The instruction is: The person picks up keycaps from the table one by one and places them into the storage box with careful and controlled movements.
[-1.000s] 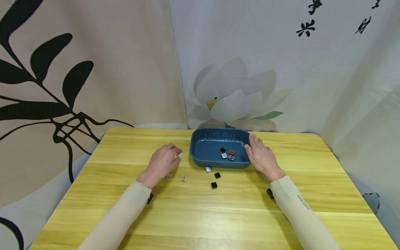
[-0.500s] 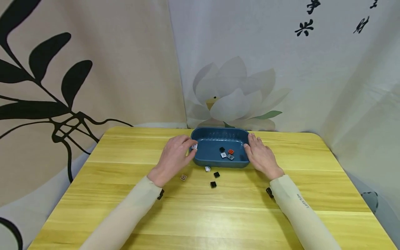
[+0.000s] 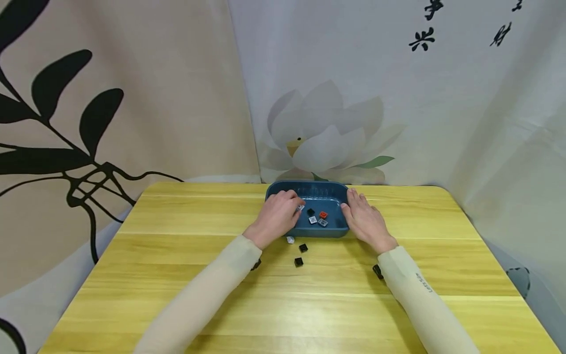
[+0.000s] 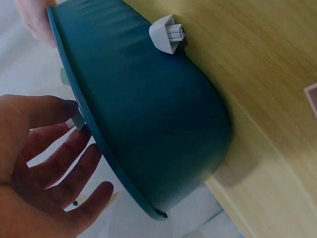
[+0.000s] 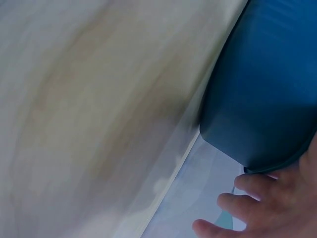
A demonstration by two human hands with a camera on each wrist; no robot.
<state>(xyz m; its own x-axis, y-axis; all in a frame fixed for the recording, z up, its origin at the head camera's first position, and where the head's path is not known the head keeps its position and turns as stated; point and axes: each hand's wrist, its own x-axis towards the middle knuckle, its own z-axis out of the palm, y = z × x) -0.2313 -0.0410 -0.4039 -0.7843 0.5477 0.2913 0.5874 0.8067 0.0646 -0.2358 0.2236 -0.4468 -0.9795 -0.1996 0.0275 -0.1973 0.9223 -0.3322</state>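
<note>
Your left hand pinched a pale keycap between thumb and finger, over the left part of the tray. Your right hand, its fingers straight, touched the tray's right end; two black caps lay in front.

The tray looks glossy; the table, shiny wood; the backdrop, cloth.

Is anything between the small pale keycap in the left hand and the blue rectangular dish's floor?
Nothing visible: the left hand holds the pale keycap over the dish; a small black keycap sits to the right.
</note>
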